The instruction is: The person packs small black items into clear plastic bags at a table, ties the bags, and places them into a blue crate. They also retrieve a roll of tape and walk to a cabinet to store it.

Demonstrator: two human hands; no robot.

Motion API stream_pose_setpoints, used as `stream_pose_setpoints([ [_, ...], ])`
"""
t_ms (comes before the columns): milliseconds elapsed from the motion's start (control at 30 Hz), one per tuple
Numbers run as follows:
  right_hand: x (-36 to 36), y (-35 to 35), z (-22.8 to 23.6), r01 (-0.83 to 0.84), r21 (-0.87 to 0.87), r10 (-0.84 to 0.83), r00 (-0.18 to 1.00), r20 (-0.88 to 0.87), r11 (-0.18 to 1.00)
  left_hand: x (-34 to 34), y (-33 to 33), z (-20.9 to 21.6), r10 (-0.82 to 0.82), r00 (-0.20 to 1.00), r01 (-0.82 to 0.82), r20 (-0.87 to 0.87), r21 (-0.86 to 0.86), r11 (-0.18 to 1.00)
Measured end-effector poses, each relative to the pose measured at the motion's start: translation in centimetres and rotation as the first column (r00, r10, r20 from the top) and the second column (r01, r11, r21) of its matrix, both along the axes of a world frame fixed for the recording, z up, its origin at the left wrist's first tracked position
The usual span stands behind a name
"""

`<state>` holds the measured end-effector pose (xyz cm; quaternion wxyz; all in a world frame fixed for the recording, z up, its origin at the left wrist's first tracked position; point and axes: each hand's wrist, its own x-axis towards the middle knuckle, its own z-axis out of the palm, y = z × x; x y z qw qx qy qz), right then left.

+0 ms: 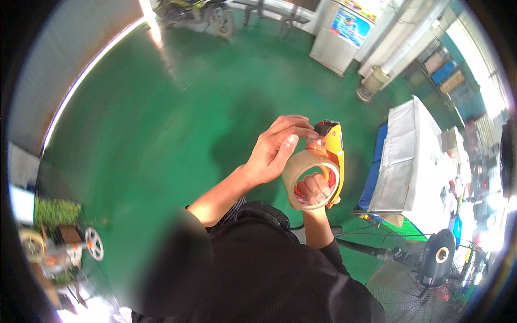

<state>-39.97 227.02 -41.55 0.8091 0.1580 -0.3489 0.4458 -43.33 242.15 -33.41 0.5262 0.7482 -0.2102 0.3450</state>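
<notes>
A hand-held tape dispenser (335, 144) with an orange and yellow frame is held up in front of my body. A wide roll of pale packing tape (292, 171) is mounted on it. My right hand (313, 188) is wrapped round the dispenser's handle; its curled fingers show through the ring of the roll. From the left, my left hand (277, 145) reaches to the dispenser's dark upper end. Its fingertips touch there, with the thumb held apart from them near the roll's edge. Whether a loose tape end lies under those fingertips is hidden.
Right of me stands a table with a white cover (398, 161) and a blue side. A black fan (437, 258) is at lower right. Machinery with a white handwheel (94, 244) stands at left. A motorbike (221, 20) and a pale cabinet (339, 40) are farther off on green floor.
</notes>
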Motion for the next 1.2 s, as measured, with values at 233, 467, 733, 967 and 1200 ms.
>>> stream_pose_setpoints([
  [233, 19.9, 2.0, 1.4, 0.264, 0.057, -0.268, 0.961, 0.074, 0.963, 23.6, 1.5, -0.2, -0.269, 0.96, 0.254, 0.079, 0.153, 0.955],
  [467, 37.7, -1.0, 3.2, 0.663, 0.002, -0.662, 0.748, -0.047, 0.749, 48.8, -2.3, 2.0, -0.622, 0.781, 0.597, 0.058, 0.225, 0.77],
  [733, 59.1, -10.8, 0.4, 0.864, -0.039, -0.865, 0.501, -0.037, 0.502, 74.2, -15.8, 0.2, -0.832, 0.553, 0.821, 0.047, 0.141, 0.553],
  [967, 82.3, -26.3, 1.6, 0.914, -0.15, -0.921, 0.388, 0.041, 0.378, 100.2, -23.6, -3.0, -0.685, 0.678, 0.7, -0.267, -0.049, 0.712],
  [1200, 107.6, -42.9, 3.2, 0.841, -0.536, -0.904, 0.174, 0.391, -0.069, 123.8, -21.9, -14.9, -0.111, 0.398, 0.26, -0.911, -0.004, 0.966],
])
